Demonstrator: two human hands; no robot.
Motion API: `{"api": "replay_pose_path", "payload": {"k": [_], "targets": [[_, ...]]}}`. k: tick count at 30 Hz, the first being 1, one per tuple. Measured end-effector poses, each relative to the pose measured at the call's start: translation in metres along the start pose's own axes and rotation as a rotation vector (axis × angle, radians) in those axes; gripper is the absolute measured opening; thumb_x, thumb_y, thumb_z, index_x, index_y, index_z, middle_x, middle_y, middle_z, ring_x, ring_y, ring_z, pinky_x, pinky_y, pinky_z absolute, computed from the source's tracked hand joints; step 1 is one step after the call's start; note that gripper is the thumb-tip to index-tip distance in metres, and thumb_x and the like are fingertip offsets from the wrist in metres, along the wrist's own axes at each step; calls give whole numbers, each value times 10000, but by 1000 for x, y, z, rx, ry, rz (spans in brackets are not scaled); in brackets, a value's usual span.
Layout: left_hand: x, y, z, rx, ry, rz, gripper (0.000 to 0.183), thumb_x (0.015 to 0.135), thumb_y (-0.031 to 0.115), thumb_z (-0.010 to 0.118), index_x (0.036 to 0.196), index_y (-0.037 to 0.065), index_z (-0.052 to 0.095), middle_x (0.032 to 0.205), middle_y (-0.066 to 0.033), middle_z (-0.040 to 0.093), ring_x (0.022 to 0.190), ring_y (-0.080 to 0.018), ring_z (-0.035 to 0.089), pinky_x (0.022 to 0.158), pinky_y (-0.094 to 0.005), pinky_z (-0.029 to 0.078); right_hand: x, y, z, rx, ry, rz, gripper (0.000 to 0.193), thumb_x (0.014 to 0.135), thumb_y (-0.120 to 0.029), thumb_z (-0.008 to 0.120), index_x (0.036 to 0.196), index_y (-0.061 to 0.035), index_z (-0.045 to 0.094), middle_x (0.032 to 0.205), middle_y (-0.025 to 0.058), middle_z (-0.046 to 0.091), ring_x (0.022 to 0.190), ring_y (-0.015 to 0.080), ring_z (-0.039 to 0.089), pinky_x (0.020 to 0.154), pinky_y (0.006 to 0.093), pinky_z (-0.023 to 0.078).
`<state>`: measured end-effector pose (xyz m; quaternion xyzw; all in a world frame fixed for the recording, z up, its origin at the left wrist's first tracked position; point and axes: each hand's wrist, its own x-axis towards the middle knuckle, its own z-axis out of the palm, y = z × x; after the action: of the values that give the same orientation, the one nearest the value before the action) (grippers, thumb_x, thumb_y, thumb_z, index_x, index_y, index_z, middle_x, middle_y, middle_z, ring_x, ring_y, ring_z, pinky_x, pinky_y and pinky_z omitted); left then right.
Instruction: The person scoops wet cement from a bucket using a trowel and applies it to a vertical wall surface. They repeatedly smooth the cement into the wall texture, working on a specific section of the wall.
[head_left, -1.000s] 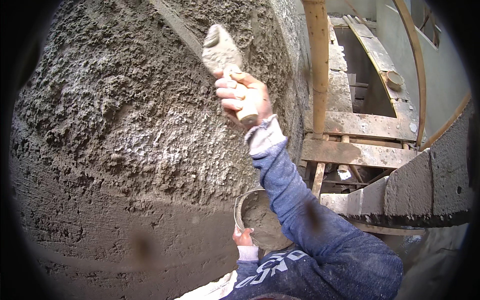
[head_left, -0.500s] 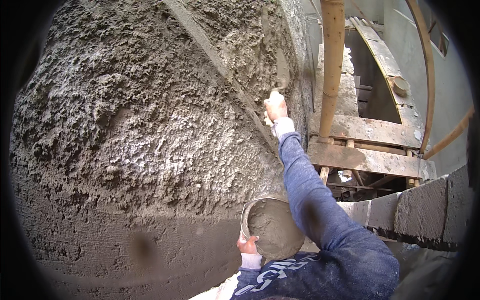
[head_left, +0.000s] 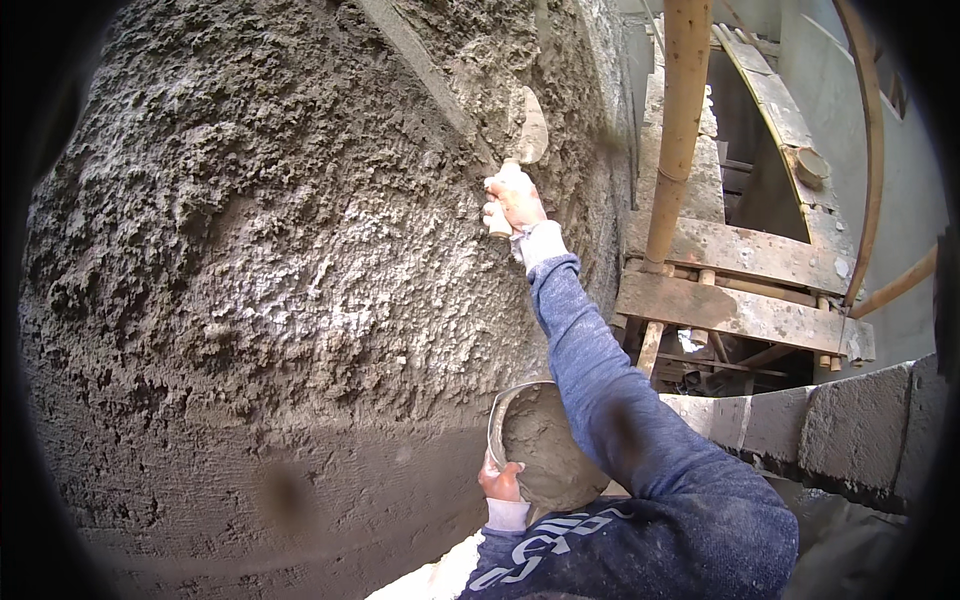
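Observation:
My right hand [head_left: 514, 198] grips the handle of a pointed trowel [head_left: 532, 127], its arm stretched far up along the wall. The trowel's blade lies close to rough grey mortar on the wall [head_left: 330, 270]; whether it touches I cannot tell. Low in the view, my left hand [head_left: 501, 481] holds the rim of a round bucket [head_left: 494, 428], thumb over the edge. Wet grey mortar [head_left: 550, 450] fills much of the bucket, and my right sleeve hides part of its far side.
A smoother raised mortar strip [head_left: 425, 75] runs diagonally down the wall. Bamboo poles [head_left: 680, 130] and wooden planks [head_left: 740, 315] form scaffolding at the right. A block ledge [head_left: 845, 425] runs along the lower right.
My right hand and the trowel have swung left, and the blade now shows more broadly. My left hand keeps holding the bucket. The view has shifted slightly.

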<state>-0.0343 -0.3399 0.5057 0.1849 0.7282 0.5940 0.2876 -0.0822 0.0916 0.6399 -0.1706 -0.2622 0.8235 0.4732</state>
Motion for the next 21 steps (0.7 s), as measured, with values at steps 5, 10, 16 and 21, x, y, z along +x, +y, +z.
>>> {"api": "replay_pose_path", "payload": {"k": [5, 10, 16, 21], "targets": [[-6, 6, 9, -31, 12, 52, 568, 607, -26, 551, 1172, -80, 551, 1105, -102, 610, 1024, -171, 552, 900, -261, 417, -55, -30, 27, 114, -182, 50, 171, 876, -82, 543, 1029, -71, 467, 720, 20, 463, 521, 125, 473, 425, 287, 440], [-11, -1, 10, -55, -10, 83, 570, 602, -35, 550, 1169, -87, 550, 1112, -98, 607, 1037, -175, 548, 922, -263, 405, -83, -74, 35, 644, -574, 322, 197, 920, -127, 495, 1065, -2, 449, 748, 21, 439, 589, 116, 451, 457, 266, 422], [-5, -15, 15, -104, 38, 50, 537, 576, -17, 565, 1109, -72, 584, 1034, -84, 625, 957, -184, 567, 890, -263, 419, -140, -158, 60, 773, -719, 156, 297, 904, -122, 466, 1127, 66, 405, 757, 34, 407, 559, 93, 412, 416, 235, 392], [-5, -11, 13, -155, 107, 64, 517, 564, 16, 587, 1074, -65, 595, 978, -77, 635, 900, -177, 573, 842, -265, 437, -127, -181, 77, -118, 134, -689, 412, 867, -89, 571, 1207, -58, 341, 785, 73, 471, 465, 144, 480, 367, 270, 434]]}}
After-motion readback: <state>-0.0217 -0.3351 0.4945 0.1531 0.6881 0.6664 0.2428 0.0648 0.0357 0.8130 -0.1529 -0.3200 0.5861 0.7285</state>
